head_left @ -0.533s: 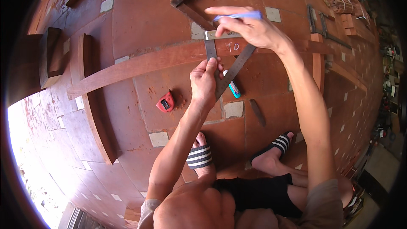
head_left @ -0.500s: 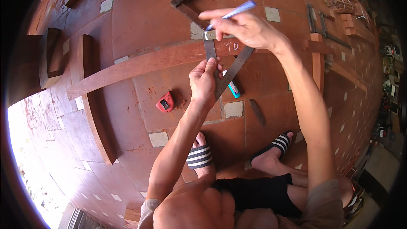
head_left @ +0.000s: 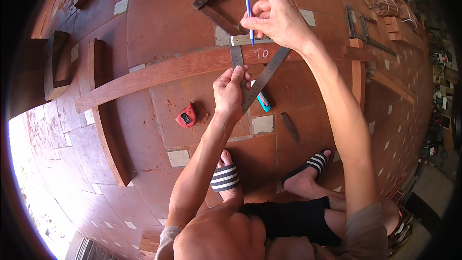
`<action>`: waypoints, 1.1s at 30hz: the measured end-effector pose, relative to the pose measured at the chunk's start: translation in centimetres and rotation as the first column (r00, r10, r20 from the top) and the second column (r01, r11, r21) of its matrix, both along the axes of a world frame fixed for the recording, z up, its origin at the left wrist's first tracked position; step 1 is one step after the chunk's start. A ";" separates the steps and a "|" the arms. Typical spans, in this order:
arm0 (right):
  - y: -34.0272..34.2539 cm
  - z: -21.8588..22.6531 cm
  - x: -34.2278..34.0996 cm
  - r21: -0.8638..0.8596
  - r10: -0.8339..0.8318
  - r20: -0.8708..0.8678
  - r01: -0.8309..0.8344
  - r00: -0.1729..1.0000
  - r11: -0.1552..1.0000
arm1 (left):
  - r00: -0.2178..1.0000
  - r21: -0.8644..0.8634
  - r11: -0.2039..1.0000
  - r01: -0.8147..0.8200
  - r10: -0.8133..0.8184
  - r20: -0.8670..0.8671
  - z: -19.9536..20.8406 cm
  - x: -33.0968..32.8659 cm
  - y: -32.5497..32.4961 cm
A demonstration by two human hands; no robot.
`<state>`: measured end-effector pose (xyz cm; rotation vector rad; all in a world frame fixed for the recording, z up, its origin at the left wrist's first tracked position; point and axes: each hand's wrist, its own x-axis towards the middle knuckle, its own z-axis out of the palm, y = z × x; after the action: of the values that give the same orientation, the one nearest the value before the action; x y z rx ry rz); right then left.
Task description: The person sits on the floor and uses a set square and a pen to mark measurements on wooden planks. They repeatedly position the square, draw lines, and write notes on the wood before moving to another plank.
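A long reddish wooden plank [head_left: 159, 70] lies across the tiled floor. A metal triangular square [head_left: 262, 74] rests on it, one arm crossing the plank. My left hand [head_left: 230, 90] presses down on the square's lower part, fingers on the metal. My right hand [head_left: 275, 17] holds a blue pen [head_left: 247, 5] upright, its tip touching the plank at the square's top edge. White chalk marks show on the plank just right of the pen tip.
A red tape measure [head_left: 186, 115] lies on the floor left of my left hand. A teal marker [head_left: 263, 101] lies under the square. Other planks [head_left: 103, 115] lie at left, wooden frames [head_left: 216, 0] at top. My sandalled feet [head_left: 224, 175] are below.
My right hand has turned the pen from lying nearly flat to upright and brought its tip down to the plank. The left hand stays on the square.
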<state>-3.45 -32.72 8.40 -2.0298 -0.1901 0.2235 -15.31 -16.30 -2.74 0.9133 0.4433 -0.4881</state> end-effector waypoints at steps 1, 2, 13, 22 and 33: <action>0.1 -0.1 0.1 0.015 -0.003 -0.031 0.003 1.000 1.000 | 1.000 0.001 1.000 0.003 -0.003 -0.007 0.0 0.0 0.0; 0.3 -0.3 0.0 0.051 0.018 -0.033 -0.017 0.999 0.999 | 1.000 -0.007 1.000 0.003 -0.003 0.001 0.0 0.0 0.0; 3.3 -1.8 -0.7 -0.354 0.297 -0.065 -0.300 0.953 0.886 | 1.000 -0.004 1.000 -0.006 0.006 0.007 -0.1 -0.1 -0.1; 4.2 -1.7 -0.9 -0.504 0.388 -0.053 -0.360 0.920 0.785 | 1.000 -0.001 1.000 -0.016 0.016 0.015 -0.2 -0.1 -0.3; 4.9 -2.2 0.9 -0.553 0.400 0.032 -0.318 0.916 0.770 | 0.999 -0.006 0.999 -0.044 0.044 -0.003 -0.2 -0.2 -0.5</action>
<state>-2.56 -27.78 6.20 -2.5654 -0.6853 0.4034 -15.47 -16.81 -2.97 0.8955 0.4631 -0.4508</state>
